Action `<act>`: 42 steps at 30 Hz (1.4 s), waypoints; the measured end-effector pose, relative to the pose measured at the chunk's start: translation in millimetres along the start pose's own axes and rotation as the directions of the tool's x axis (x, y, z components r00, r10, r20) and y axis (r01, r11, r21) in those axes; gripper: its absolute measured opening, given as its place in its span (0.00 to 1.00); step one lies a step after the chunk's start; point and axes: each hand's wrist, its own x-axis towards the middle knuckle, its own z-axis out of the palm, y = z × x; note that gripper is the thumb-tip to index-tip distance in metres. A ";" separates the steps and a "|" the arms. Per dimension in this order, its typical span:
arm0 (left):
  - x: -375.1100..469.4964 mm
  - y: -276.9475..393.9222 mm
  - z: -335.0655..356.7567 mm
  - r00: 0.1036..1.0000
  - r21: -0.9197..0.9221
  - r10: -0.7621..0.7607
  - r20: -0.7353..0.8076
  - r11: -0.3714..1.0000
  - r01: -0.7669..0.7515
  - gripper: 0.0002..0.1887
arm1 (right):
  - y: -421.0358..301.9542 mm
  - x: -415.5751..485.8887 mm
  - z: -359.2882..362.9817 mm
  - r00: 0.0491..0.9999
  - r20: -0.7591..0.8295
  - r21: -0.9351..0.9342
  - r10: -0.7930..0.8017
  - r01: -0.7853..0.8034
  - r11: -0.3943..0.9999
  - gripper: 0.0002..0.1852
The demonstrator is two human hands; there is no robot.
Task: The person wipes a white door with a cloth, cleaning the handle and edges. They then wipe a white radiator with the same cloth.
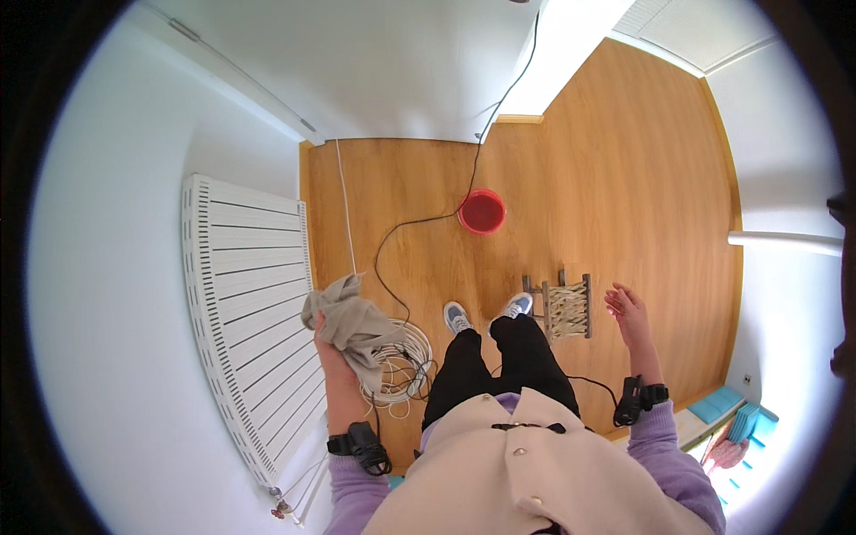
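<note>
A crumpled grey-beige cloth (354,321) hangs from my left hand (322,331), close to the white panel radiator (261,287). The cloth hides most of the fingers and covers part of a coil of white cable (421,351) on the floor. Out to the right, my right hand (627,309) is in the air with its fingers apart and nothing in it. Nearest to that hand is a small wooden stool (568,307) with a woven seat, just beside my right shoe.
A red bucket (482,212) stands on the wood floor (635,180) ahead. A thin black cable (391,234) runs past it from the white door (401,73) to the coil. At the lower right, blue cushions (717,404) lie on a low bench.
</note>
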 end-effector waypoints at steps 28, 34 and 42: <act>-17.7 32.7 -43.5 0.998 -0.158 0.051 -0.043 0.986 -0.057 0.28 | 11.2 -18.6 16.8 0.995 0.004 -0.052 -0.104 0.104 0.993 0.17; -83.5 14.7 -122.6 0.986 -0.261 0.032 -0.161 0.962 -0.074 0.30 | -11.5 -8.7 72.0 0.987 0.133 -0.239 -0.086 0.116 0.964 0.16; -112.4 -47.6 -160.6 0.944 -0.100 0.163 -0.286 0.975 -0.199 0.31 | -19.9 1.3 152.7 0.949 0.313 -0.488 -0.044 0.200 0.849 0.17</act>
